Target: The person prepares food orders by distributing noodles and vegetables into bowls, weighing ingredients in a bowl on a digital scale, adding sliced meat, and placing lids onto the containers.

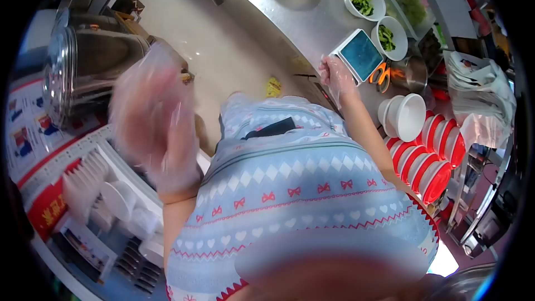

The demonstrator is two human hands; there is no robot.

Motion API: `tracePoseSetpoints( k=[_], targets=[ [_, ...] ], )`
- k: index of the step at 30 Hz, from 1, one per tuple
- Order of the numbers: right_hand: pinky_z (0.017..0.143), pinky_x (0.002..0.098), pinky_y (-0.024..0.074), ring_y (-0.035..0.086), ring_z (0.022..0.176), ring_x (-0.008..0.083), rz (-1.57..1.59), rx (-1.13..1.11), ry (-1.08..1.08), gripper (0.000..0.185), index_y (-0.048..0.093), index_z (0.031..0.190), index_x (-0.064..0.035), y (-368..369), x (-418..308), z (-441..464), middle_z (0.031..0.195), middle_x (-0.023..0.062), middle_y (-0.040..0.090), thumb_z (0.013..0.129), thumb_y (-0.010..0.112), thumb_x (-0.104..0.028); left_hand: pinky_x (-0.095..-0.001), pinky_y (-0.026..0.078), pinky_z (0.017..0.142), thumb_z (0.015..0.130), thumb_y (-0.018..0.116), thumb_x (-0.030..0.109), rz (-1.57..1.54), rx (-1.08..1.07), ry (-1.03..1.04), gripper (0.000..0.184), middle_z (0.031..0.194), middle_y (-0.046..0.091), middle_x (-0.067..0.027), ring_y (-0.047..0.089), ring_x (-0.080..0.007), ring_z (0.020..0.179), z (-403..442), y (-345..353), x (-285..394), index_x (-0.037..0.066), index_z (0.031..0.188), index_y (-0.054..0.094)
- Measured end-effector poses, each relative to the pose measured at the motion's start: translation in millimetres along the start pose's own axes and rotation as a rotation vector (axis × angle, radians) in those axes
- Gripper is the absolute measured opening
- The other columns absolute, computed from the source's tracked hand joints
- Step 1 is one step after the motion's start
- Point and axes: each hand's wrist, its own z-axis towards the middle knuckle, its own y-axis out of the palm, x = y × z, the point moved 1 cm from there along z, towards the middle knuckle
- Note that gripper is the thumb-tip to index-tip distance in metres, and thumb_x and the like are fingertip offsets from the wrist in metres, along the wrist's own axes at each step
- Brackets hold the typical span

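Observation:
My left hand (pixel 153 120), in a clear plastic glove, is raised beside a large steel pot (pixel 95 61) and smeared by motion. Its fingers cannot be made out. My right hand (pixel 336 73), also gloved, is closed at the counter's edge; whatever it may hold is hidden. Right beside it lies a square white-framed device (pixel 362 54) with a blue-green top. Orange-handled scissors (pixel 381 76) rest against that device's far side. White bowls of chopped greens (pixel 392 38) stand just beyond, and a small steel pot (pixel 409 72) is to their right.
White bowls (pixel 405 116) and stacks of red-and-white bowls (pixel 432 175) stand at the right. A tub of light green vegetables (pixel 409 3) and plastic bags (pixel 480 92) are on the steel counter (pixel 312 22). On my left, a drawer unit (pixel 125 159) holds white plastic ware.

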Motion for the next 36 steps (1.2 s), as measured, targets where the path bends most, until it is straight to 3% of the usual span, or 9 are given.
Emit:
tracePoseSetpoints(
  k=[1, 7, 11, 20, 25, 29, 32, 35, 36],
  targets=[
    [0.058, 0.0243, 0.0428, 0.048, 0.062, 0.0097, 0.011, -0.003, -0.023, 0.023, 0.056, 0.092, -0.0089, 7.4, -7.8, -0.8, 0.084, 0.0033, 0.055, 0.095, 0.049, -0.031, -0.0234, 0.042, 0.075, 0.083, 0.058, 0.006, 0.216, 0.098, 0.381, 0.027, 0.095, 0.058, -0.0062, 0.052, -0.0134, 0.080, 15.0, 15.1, -26.3, 0.000, 0.109, 0.059],
    [0.068, 0.0256, 0.0499, 0.055, 0.075, 0.0115, 0.219, -0.020, 0.104, 0.021, 0.055, 0.103, -0.0064, 42.1, -28.4, 70.8, 0.093, 0.0049, 0.057, 0.096, 0.051, -0.026, -0.0197, 0.037, 0.066, 0.090, 0.056, 0.005, -0.160, -0.004, -0.392, 0.014, 0.086, 0.051, 0.0029, 0.044, -0.0044, 0.074, 98.4, -5.8, -177.6, 0.006, 0.104, 0.056],
    [0.070, 0.0262, 0.0493, 0.055, 0.078, 0.0131, 0.110, 0.033, -0.009, 0.024, 0.059, 0.098, -0.0080, 57.3, -39.1, 87.6, 0.095, 0.0041, 0.060, 0.093, 0.055, -0.032, -0.0208, 0.037, 0.062, 0.092, 0.057, 0.013, 0.078, -0.183, -0.485, 0.012, 0.082, 0.051, 0.0037, 0.044, -0.0053, 0.071, 167.4, -0.3, -209.6, 0.007, 0.103, 0.056],
    [0.065, 0.0312, 0.0463, 0.055, 0.075, 0.0148, 0.092, 1.218, -0.454, 0.030, 0.059, 0.094, -0.0053, -56.7, 18.6, 68.6, 0.081, 0.0043, 0.060, 0.096, 0.050, -0.033, -0.0206, 0.039, 0.057, 0.090, 0.058, 0.019, 0.081, -0.634, -0.845, 0.014, 0.073, 0.048, 0.0027, 0.047, -0.0068, 0.064, 234.3, 76.6, -277.4, 0.010, 0.100, 0.053],
    [0.081, 0.0389, 0.0490, 0.056, 0.099, 0.0251, 0.802, 1.683, -0.343, 0.042, 0.050, 0.119, -0.0042, -94.9, 76.7, -60.1, 0.113, 0.0124, 0.057, 0.096, 0.049, -0.039, -0.0208, 0.040, 0.054, 0.090, 0.059, 0.024, 0.161, -0.915, -0.935, 0.017, 0.075, 0.052, 0.0018, 0.048, -0.0072, 0.063, 214.5, 140.5, -275.8, 0.010, 0.099, 0.054],
    [0.101, 0.0473, 0.0404, 0.042, 0.125, 0.0362, 1.086, 1.596, -0.321, 0.077, 0.027, 0.142, -0.0060, -143.5, 72.7, -115.8, 0.141, 0.0202, 0.032, 0.089, 0.053, -0.056, -0.0211, 0.040, 0.056, 0.090, 0.059, 0.024, 0.119, -1.161, -0.890, 0.021, 0.077, 0.053, 0.0012, 0.048, -0.0080, 0.064, 186.0, 210.8, -270.8, 0.008, 0.104, 0.058],
    [0.111, 0.0608, 0.0118, 0.006, 0.142, 0.0399, 1.402, 1.288, -0.361, 0.094, 0.005, 0.150, -0.0142, -188.6, 76.8, -108.0, 0.155, 0.0173, 0.003, 0.085, 0.043, -0.070, -0.0263, 0.046, 0.070, 0.090, 0.058, 0.035, 0.202, -1.314, -0.824, 0.040, 0.097, 0.056, -0.0048, 0.054, -0.0141, 0.084, 143.7, 282.3, -266.3, 0.008, 0.119, 0.052],
    [0.110, 0.0607, 0.0139, 0.012, 0.142, 0.0390, 1.254, 1.103, -0.426, 0.082, 0.012, 0.149, -0.0217, -211.9, 86.7, -98.6, 0.155, 0.0144, 0.009, 0.087, 0.045, -0.065, -0.0408, 0.039, 0.099, 0.089, 0.056, 0.050, 0.082, -1.590, -0.706, 0.065, 0.134, 0.042, -0.0143, 0.045, -0.0293, 0.120, 79.6, 379.4, -239.5, 0.011, 0.137, 0.038],
    [0.109, 0.0589, 0.0202, 0.025, 0.136, 0.0367, 1.239, 1.159, -0.404, 0.064, 0.023, 0.144, -0.0257, -220.9, 108.1, -91.1, 0.147, 0.0118, 0.026, 0.091, 0.050, -0.049, -0.0452, 0.033, 0.105, 0.087, 0.057, 0.053, 0.042, -1.680, -0.702, 0.073, 0.142, 0.033, -0.0162, 0.037, -0.0340, 0.129, 60.5, 411.5, -237.4, 0.011, 0.142, 0.031]
  ],
)
